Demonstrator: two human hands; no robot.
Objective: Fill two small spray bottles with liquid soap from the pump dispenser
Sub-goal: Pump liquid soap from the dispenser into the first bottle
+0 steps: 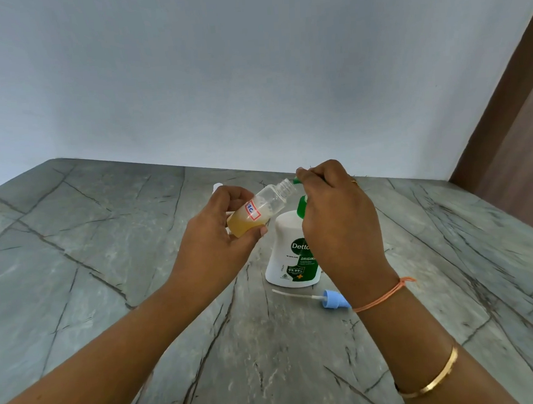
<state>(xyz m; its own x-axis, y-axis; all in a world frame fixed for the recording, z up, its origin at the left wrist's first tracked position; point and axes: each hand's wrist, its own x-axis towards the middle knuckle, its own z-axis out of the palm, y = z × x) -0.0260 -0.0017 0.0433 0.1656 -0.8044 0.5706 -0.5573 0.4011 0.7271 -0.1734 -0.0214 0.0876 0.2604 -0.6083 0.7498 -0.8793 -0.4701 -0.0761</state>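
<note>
Spray bottle (pixel 259 208), small and clear, sits in the left hand (pixel 217 236), held above the bench (pixel 106 276) and tilted so its open threaded neck points up and to the right. The fingers and thumb of that hand are curled round its lower half. Yellowish soap fills roughly the bottom third of the bottle, and a small red-edged sticker (pixel 253 210) with blue writing is on its side.

The bottle's mouth sits right at the green nozzle (pixel 296 180) of the pump dispenser (pixel 289 247), a white bottle with a green label that stands upright on the bench just below and to the right of the spray bottle. The right hand (pixel 335 216) covers the pump head (pixel 301 205) from above, its fingers curled down over it, so that only the nozzle tip and a strip of the green neck show.

A blue spray cap (pixel 333 298) lies on its side on the bench in front of the dispenser, partly under the right wrist, and its thin white tube (pixel 292 294) points left. A small white object (pixel 217 187) shows behind the left hand, too hidden to tell what it is.

The right wrist wears an orange thread (pixel 382 296), and a gold bangle (pixel 435 379) sits further up the forearm. The bench is grey with dark veins and meets a pale wall (pixel 249 61).
</note>
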